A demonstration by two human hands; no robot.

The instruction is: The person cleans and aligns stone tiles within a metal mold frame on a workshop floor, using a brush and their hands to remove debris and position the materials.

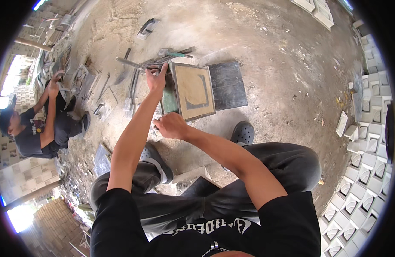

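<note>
A square mould [193, 91] with a dark rim lies on the ground in front of me. Its tan surface carries a grey angular pattern. Along its left side runs a green panel [169, 97], and a dark flat board [228, 85] lies against its right side. My left hand [156, 80] is at the mould's far left corner, thumb and fingers spread apart, beside dark metal parts. By the near left corner, my right hand [172, 125] is closed in a fist. Its fingers hide most of what they grip; only a small dark bit shows.
Metal bars [131, 88] and a green-handled tool [178, 54] lie beyond and left of the mould. A trowel [147, 29] rests farther off. Another person [35, 128] squats at the left. Pale patterned blocks [360, 184] are stacked along the right.
</note>
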